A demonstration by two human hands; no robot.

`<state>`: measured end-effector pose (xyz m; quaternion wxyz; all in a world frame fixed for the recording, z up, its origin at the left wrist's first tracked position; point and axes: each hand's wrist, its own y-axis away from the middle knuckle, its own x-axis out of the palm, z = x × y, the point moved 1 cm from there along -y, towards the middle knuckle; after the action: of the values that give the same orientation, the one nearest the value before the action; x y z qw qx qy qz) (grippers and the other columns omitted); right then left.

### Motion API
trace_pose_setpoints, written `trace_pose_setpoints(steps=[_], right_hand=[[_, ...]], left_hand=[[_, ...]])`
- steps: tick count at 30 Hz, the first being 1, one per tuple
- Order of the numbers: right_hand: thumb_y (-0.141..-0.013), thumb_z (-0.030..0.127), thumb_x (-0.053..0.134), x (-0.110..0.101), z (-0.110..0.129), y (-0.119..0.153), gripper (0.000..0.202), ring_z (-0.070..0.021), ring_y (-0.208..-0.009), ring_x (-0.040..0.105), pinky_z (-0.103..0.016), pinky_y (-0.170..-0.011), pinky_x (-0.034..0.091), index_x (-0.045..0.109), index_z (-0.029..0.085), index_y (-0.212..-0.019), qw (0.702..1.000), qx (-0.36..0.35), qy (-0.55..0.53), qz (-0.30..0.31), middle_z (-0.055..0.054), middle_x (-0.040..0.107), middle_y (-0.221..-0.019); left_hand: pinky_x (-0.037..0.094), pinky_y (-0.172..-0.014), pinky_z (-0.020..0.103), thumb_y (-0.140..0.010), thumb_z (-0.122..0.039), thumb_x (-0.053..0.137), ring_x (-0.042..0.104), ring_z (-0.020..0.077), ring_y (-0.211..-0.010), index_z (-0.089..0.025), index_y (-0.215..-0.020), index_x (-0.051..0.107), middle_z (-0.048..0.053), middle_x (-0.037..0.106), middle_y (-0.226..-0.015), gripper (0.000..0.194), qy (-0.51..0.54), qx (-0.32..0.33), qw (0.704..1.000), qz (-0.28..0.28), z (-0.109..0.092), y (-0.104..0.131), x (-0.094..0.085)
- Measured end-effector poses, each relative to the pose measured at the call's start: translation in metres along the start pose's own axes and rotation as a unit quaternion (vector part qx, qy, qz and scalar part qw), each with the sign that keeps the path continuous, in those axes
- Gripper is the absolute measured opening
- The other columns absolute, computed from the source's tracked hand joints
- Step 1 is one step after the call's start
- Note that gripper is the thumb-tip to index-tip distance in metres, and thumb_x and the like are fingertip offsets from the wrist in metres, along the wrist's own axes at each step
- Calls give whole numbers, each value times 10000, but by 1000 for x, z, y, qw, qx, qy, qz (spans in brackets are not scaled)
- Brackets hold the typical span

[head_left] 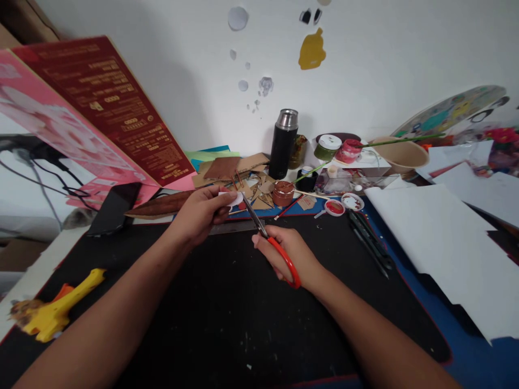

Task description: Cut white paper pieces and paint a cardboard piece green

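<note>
Between the thumb and fingers of my left hand (205, 213) is a small piece of white paper (234, 199) with a rounded edge. My right hand (290, 251) grips a pair of scissors with red handles (288, 262), its fingers wrapped around them. The metal blades point up and to the left, with their tips close by the paper. Whether the blades touch the paper I cannot tell. Both hands are raised over the black mat (227, 308), which has small white scraps on it.
Behind my hands lie cardboard scraps (259, 189), a brown paint jar (283, 193) and a black thermos (284, 143). A yellow giraffe-like figure (60, 308) lies at left, near a black phone (114, 208). Right are a utility knife (368, 235) and white paper sheets (446, 237).
</note>
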<state>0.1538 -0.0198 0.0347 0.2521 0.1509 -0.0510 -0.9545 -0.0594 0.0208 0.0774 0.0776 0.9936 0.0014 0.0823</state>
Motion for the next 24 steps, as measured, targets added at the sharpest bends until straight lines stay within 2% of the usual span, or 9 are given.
trace_pose_setpoints(steps=[3, 7, 11, 18, 22, 24], right_hand=[[-1034, 562, 644, -2, 1, 0, 402, -104, -361, 527, -186, -378, 367, 577, 224, -827, 1000, -10, -9, 16, 88, 525, -487], [-1047, 591, 625, -3, 2, 1, 413, -126, -481, 633, -203, -502, 466, 627, 207, -896, 999, -27, -25, 38, 40, 640, -549], [-1009, 641, 665, -2, 1, 1, 440, -161, -585, 697, -239, -571, 510, 665, 202, -981, 997, -32, -53, 54, -2, 718, -643], [-826, 755, 807, -1, 8, 1, 599, -186, -691, 749, -275, -640, 561, 648, 202, -992, 986, -11, -140, 87, -29, 745, -751], [-844, 750, 793, 0, 4, 0, 597, -180, -724, 766, -276, -675, 595, 640, 199, -1016, 981, -13, -165, 102, -42, 762, -804], [-889, 749, 745, 2, 0, -1, 573, -164, -628, 736, -251, -580, 573, 636, 202, -1018, 985, -10, -149, 85, -22, 742, -751]], left_hand=[[194, -406, 177, -694, -333, 914, 313, 33, -416, -161, -691, 617, -78, 436, -505, 343, -1, -1, 1000, 0, -2, 1, 1], [196, -401, 173, -673, -327, 922, 316, 33, -410, -173, -687, 594, -80, 442, -497, 363, 1, -2, 1000, -2, -4, 3, 2], [203, -404, 166, -667, -324, 921, 315, 31, -415, -174, -700, 594, -88, 438, -497, 361, 1, 1, 1000, -9, -6, 4, 2], [189, -406, 175, -678, -341, 906, 311, 37, -417, -181, -730, 587, -91, 443, -498, 361, -9, 0, 1000, -8, -8, 5, 1], [187, -411, 184, -683, -358, 911, 313, 38, -421, -176, -738, 602, -90, 445, -504, 363, -19, 2, 1000, 2, -8, 5, 2], [188, -410, 188, -682, -368, 917, 310, 39, -419, -178, -740, 600, -93, 443, -501, 374, -21, 1, 1000, 3, -8, 6, 3]])
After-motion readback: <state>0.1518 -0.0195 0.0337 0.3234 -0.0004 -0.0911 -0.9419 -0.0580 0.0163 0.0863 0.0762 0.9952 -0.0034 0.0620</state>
